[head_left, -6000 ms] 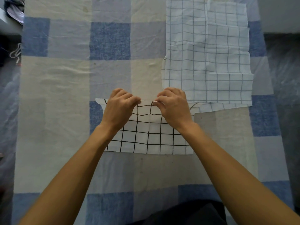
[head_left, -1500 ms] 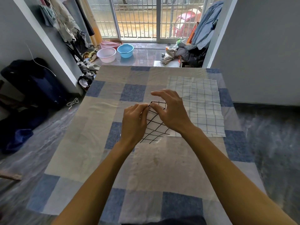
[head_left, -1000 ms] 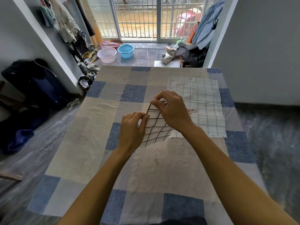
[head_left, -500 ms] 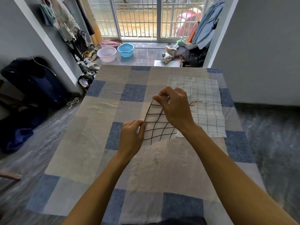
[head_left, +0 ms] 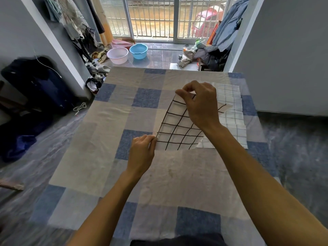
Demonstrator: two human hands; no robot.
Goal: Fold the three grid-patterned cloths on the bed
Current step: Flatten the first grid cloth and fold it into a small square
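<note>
Work sits midway: our left hand [head_left: 142,153] pinches the black-grid cloth [head_left: 177,128] at its near corner, our right hand [head_left: 202,107] pinches and lifts its far corner; pale-grid cloths [head_left: 232,121] far right apparently await folding.

Basins: pink basin [head_left: 117,55] just beside blue basin [head_left: 138,50], near the barred door [head_left: 150,16].
Clothes: heap of clothes [head_left: 200,55] at far right.
Bag: dark bag [head_left: 35,80] at left.

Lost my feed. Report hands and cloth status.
Left hand pinches black-grid cloth near corner. Right hand pinches far corner, raised. Blue-grid cloths flat, partly underneath.
</note>
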